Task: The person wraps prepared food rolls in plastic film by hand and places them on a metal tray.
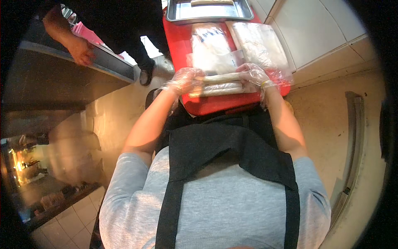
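Observation:
Both my hands wear clear plastic gloves over a red surface (214, 107). My left hand (185, 80) grips the left end of a pale rolled food piece (221, 77). My right hand (253, 75) holds its right end. Just nearer to me, and close against it, lies a white wrapped bundle (222, 89). Beyond the roll are a clear plastic bag (217, 60) with printing and a stack of white sheets in plastic (210, 39). A second plastic-wrapped white packet (261, 43) lies to the right.
A metal tray (211, 21) holding a pale roll stands at the far end of the red surface. A tiled wall (314, 28) borders the right side. At the left, another person's hand (81, 53) rests near the edge of a metal counter (112, 63).

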Demonstrator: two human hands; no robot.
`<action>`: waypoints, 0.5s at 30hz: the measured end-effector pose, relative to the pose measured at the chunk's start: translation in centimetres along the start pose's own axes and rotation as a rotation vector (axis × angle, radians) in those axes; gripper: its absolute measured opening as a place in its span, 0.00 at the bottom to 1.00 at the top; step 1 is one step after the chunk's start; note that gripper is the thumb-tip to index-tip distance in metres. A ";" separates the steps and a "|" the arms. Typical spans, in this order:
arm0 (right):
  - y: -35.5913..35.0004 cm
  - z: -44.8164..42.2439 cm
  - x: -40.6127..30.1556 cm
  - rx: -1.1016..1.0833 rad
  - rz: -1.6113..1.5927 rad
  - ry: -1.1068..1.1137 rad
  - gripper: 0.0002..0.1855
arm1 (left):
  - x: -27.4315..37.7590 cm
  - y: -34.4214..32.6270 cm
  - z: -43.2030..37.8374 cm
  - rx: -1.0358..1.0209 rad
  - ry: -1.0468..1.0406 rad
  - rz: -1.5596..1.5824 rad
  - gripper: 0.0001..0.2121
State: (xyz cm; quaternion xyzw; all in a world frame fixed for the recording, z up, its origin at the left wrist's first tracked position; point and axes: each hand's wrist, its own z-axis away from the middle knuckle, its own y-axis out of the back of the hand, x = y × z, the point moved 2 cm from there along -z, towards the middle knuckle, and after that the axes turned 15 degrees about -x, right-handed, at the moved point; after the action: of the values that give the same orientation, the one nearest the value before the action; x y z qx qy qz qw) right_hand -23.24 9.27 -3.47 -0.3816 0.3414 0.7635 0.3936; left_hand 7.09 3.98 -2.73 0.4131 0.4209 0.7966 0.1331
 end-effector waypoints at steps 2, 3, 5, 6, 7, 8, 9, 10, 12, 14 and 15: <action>0.7 0.2 1.0 0.054 0.115 -0.010 0.18 | 0.6 -0.4 -1.0 0.016 -0.048 -0.029 0.13; 0.6 0.3 1.4 0.056 0.115 -0.011 0.18 | 0.9 -0.5 -1.3 0.033 -0.095 -0.055 0.13; 0.7 0.6 2.2 0.114 0.196 -0.010 0.18 | 1.0 -0.4 -1.0 0.007 -0.054 -0.196 0.14; 0.3 1.0 1.8 0.112 0.197 -0.009 0.18 | 1.1 -0.3 -0.6 -0.016 -0.002 -0.335 0.14; -0.3 1.6 0.4 0.185 0.497 0.086 0.20 | 1.3 -0.4 0.1 -0.013 0.007 -0.334 0.14; -1.3 1.9 -0.7 0.259 0.795 0.185 0.22 | 1.7 -0.5 0.9 0.054 -0.047 -0.321 0.17; -1.9 2.3 -0.7 0.262 0.793 0.181 0.22 | 2.5 -0.8 1.4 0.116 -0.115 -0.308 0.19; -2.7 2.5 -0.8 0.188 0.895 0.278 0.26 | 3.6 -1.1 1.7 0.107 -0.156 -0.340 0.26; -4.9 3.7 -1.7 0.062 1.099 0.386 0.37 | 4.1 -2.0 2.2 0.138 -0.194 -0.349 0.28; -6.0 4.6 -0.9 0.108 1.071 0.396 0.38 | 4.5 -2.8 2.8 0.154 -0.187 -0.363 0.31; -6.5 5.0 -0.2 0.154 1.040 0.401 0.39 | 4.9 -3.1 3.1 0.152 -0.197 -0.367 0.31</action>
State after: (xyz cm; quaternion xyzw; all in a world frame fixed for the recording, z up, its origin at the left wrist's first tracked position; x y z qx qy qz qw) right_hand -19.14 16.29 -2.37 -0.2708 0.6076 0.7423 -0.0804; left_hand 5.98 10.31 -1.54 0.4143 0.5329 0.6808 0.2845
